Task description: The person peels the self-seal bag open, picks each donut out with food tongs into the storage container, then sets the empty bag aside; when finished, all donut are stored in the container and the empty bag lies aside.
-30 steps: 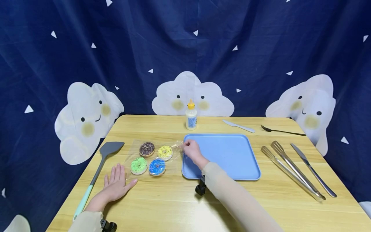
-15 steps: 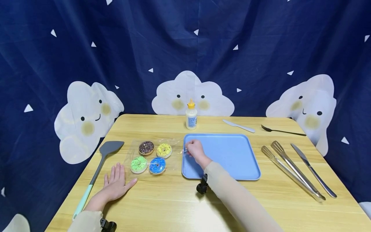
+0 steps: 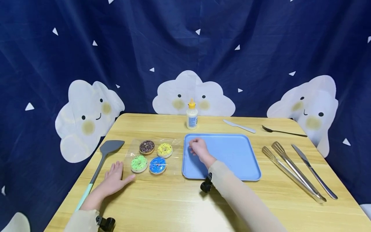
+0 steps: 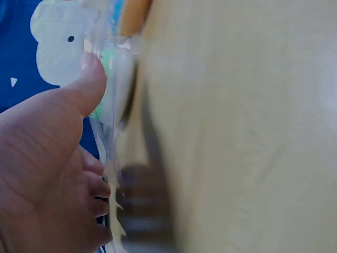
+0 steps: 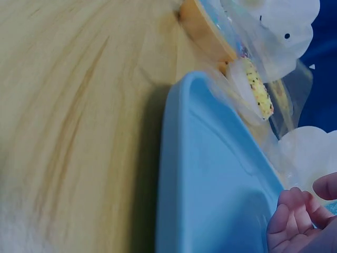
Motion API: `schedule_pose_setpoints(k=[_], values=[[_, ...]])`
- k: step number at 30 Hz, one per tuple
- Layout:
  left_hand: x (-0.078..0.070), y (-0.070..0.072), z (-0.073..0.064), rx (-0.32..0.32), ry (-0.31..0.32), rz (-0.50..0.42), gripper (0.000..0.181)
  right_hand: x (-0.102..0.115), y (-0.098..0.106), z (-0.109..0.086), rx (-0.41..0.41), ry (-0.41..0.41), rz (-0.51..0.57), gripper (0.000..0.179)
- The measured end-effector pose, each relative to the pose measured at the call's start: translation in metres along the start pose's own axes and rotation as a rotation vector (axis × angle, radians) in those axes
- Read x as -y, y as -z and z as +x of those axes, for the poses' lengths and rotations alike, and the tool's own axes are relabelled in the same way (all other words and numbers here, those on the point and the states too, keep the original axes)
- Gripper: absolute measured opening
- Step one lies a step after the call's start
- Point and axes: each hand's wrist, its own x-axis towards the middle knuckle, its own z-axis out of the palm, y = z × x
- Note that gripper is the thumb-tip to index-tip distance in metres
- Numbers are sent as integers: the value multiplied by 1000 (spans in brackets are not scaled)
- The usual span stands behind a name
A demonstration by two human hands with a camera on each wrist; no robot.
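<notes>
A clear plastic bag (image 3: 175,161) lies on the table, with a brown, a yellow, a green and a blue donut (image 3: 157,165) inside. Beside its left edge is my left hand (image 3: 113,182), fingers extended and thumb out towards the bag; the left wrist view shows nothing in its grasp. My right hand (image 3: 200,149) is over the left part of a blue tray (image 3: 226,154), right of the bag. Its fingers (image 5: 291,208) are loosely curled and its thumb stands apart from them. It holds nothing that I can see.
A grey spatula (image 3: 111,146) with a mint handle lies at the left. Behind the tray stands a white bottle (image 3: 192,119) with a yellow cap, near a pale knife (image 3: 239,126). A fork (image 3: 284,131), metal tongs (image 3: 292,170) and a table knife (image 3: 314,170) lie at the right.
My right hand has let go of the bag's right edge and moved right over the tray. The bag now lies flatter. My left hand has shifted slightly left, away from the bag's edge.
</notes>
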Motion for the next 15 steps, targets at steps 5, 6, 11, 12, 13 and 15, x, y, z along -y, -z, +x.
schedule_pose_setpoints(k=[5, 6, 11, 12, 13, 15], values=[[-14, 8, 13, -86, -85, 13, 93, 1, 11, -2, 7, 2, -8, 18], [-17, 9, 16, -97, -109, 12, 92, 1, 13, -2, 9, 1, -9, 19], [-31, 5, 30, -107, -208, -13, 85, 1, 23, -5, 20, -2, 0, 23], [-33, 4, 33, -107, -223, -20, 85, 0, 25, -6, 21, 1, 4, 24], [-36, 3, 36, -111, -237, -28, 84, 0, 27, -7, 22, 7, 7, 24], [-40, 1, 40, -121, -266, -54, 81, 1, 30, -9, 22, 17, 14, 24]])
